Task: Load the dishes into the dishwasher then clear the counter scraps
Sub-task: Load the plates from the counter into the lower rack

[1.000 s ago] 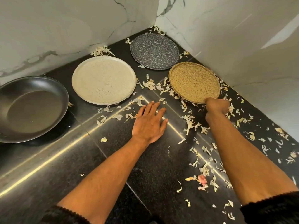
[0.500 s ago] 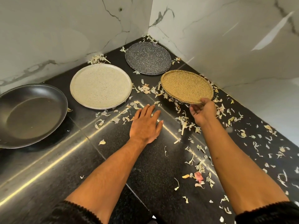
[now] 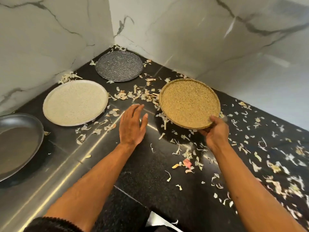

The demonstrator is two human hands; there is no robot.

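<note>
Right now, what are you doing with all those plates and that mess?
A person is clearing dishes off a black counter. The right hand grips the near rim of the tan plate and holds it lifted and tilted. The left hand is open, palm down over the counter. The cream plate, the dark speckled plate and a metal pan sit on the counter, and peel scraps lie all around.

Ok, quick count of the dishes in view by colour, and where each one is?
Tan speckled plate: 1, gripped at its near rim by the right hand, lifted off the counter.
Cream speckled plate: 1, on the counter.
Dark grey speckled plate: 1, in the corner.
Dark metal pan: 1, at the left edge.
Total: 4 dishes.
</note>
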